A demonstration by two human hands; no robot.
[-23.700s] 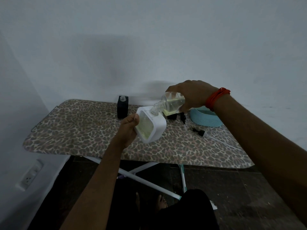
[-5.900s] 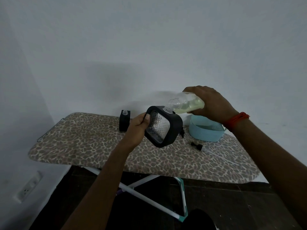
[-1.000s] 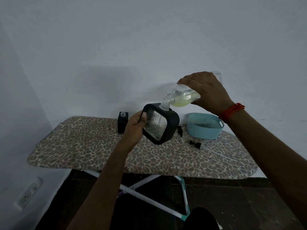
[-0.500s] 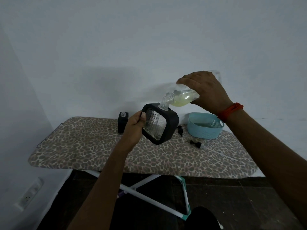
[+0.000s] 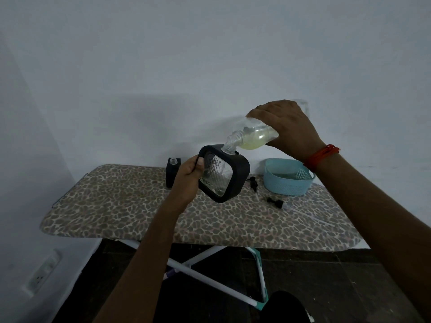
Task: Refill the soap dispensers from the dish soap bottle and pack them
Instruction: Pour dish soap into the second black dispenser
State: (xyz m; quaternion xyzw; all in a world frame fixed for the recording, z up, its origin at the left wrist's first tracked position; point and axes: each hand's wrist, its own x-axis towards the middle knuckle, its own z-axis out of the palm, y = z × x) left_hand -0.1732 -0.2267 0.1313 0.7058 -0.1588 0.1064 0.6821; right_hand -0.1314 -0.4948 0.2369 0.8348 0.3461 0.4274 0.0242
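The right hand (image 5: 288, 127) grips the tilted dish soap bottle (image 5: 254, 136), pouring into the black dispenser (image 5: 224, 173) clasped by left-hand fingers (image 5: 198, 163); next, level the bottle.

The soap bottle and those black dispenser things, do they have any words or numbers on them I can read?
No readable text anywhere in this view.
Soap bottle, tipped in the right hand: clear, no label showing.
Black dispenser in the left hand: only a bumpy pattern on its clear window, no letters.
Small black dispenser on the board: no writing can be made out.
Blue basket: plain.
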